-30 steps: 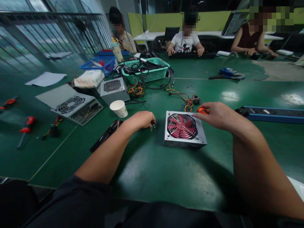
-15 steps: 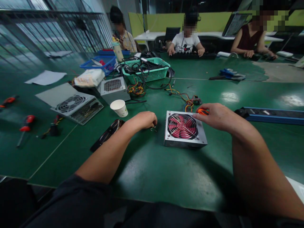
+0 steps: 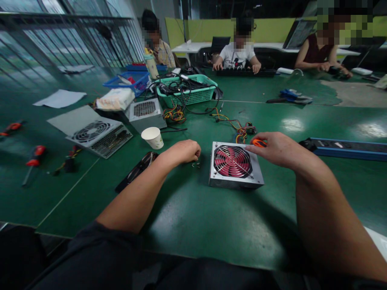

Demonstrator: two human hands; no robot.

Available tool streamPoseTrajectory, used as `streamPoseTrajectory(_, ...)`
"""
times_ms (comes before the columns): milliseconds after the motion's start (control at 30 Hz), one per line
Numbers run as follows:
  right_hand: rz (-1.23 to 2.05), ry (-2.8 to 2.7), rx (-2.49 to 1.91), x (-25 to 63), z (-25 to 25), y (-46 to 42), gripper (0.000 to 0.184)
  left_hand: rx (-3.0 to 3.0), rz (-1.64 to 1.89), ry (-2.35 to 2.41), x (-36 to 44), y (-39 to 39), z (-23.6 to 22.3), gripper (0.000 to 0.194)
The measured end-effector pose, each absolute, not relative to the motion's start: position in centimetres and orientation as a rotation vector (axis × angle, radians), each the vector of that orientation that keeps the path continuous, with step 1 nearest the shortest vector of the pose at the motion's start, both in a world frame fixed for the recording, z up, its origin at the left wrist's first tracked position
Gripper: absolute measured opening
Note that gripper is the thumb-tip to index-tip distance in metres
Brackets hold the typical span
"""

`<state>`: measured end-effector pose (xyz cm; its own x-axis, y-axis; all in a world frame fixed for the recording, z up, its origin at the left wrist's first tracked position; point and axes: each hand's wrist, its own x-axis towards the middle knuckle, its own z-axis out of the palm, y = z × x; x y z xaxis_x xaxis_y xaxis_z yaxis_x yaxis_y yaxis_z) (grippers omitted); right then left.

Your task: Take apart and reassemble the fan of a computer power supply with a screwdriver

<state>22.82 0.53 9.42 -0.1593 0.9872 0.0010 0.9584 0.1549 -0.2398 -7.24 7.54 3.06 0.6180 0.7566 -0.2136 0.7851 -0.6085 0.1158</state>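
A power supply unit (image 3: 258,167) lies on the green table (image 3: 193,217) before me, its red fan (image 3: 232,161) facing up under a wire grille. My right hand (image 3: 276,148) is at its far right corner, fingers closed round a screwdriver (image 3: 259,143); only part of the orange handle shows, and the shaft is hidden. Left of the unit, my left hand (image 3: 188,151) is low over the table with curled, pinched fingertips. Several small screws (image 3: 196,164) lie just below those fingertips. Whatever the left fingers hold, if anything, is hidden.
A paper cup (image 3: 152,138), an opened power supply case (image 3: 99,135) and another grey unit (image 3: 145,114) stand left. A green basket (image 3: 187,96) of cables is behind. A red screwdriver (image 3: 36,155) lies far left, a blue power strip (image 3: 347,148) right. Three people sit across the table.
My left hand has shifted very slightly right over the screws, its fingers still curled. My right hand and the power supply unit stay in place; the view moves a little.
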Motion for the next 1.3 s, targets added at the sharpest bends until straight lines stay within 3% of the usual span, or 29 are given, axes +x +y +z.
streamPoseTrajectory(233,0.268,-2.055,-1.822,22.0,10.8,-0.3,0.038,2.532,0.172,1.114,-7.6,7.6,4.1,0.027)
streamPoseTrajectory(500,0.270,-1.704,-1.402,20.2,12.8,-2.8,0.035,1.743,0.525,0.823,-6.9,6.2,5.4,0.021)
streamPoseTrajectory(900,-0.008,-1.848,-1.263,17.9,17.9,-5.4,0.031,1.273,0.636,0.640,-5.5,5.1,4.0,0.019)
streamPoseTrajectory(1033,0.020,-1.871,-1.262,17.7,17.7,-5.8,0.032,1.222,0.640,0.658,-5.4,4.9,4.2,0.028)
streamPoseTrajectory(1300,0.160,-1.837,-1.212,17.3,15.5,-5.3,0.035,1.260,0.587,0.580,-5.2,4.6,4.1,0.026)
